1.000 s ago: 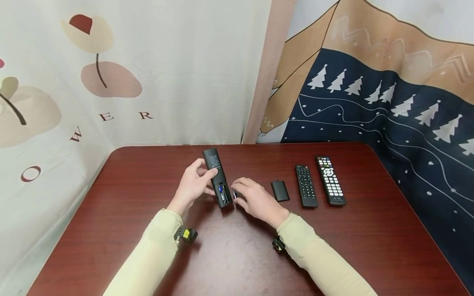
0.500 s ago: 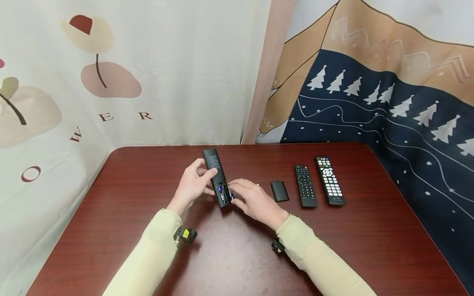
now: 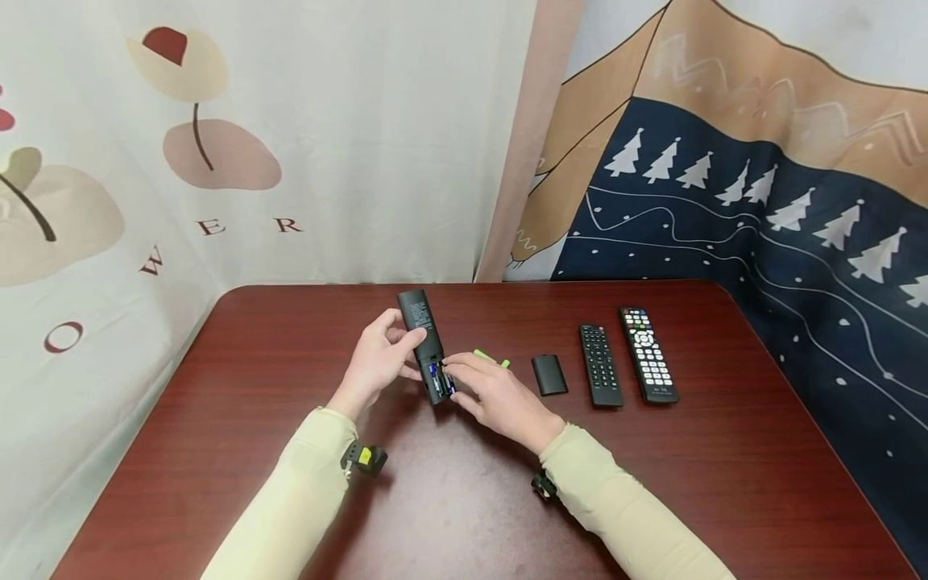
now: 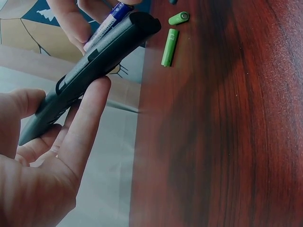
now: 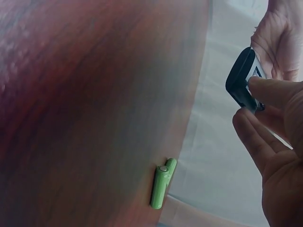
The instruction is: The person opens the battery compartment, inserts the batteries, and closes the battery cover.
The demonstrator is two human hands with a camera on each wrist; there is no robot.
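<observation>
My left hand (image 3: pixel 368 364) grips a black remote control (image 3: pixel 417 316), tilted above the table with its back up and its battery bay uncovered. One blue battery (image 3: pixel 435 377) lies in the bay. With thumb and fingers, my right hand (image 3: pixel 503 396) pinches a second blue-and-white battery (image 4: pixel 108 26) at the right side of the bay. In the left wrist view that battery slants just over the remote's edge. The right wrist view shows the remote's end (image 5: pixel 240 78) with my right thumb and fingers around it; the fingers partly hide the bay.
Two green batteries (image 5: pixel 160 189) lie on the table (image 3: pixel 290 346) beyond my right hand. To the right are a loose black battery cover (image 3: pixel 549 374), a small black remote (image 3: pixel 600 365) and a longer one with white buttons (image 3: pixel 648 354). Curtains hang behind the table.
My right hand has moved slightly left, bringing the pinched battery from beside the remote to its bay. Green batteries now show behind that hand. My left hand and the remote stay nearly still.
</observation>
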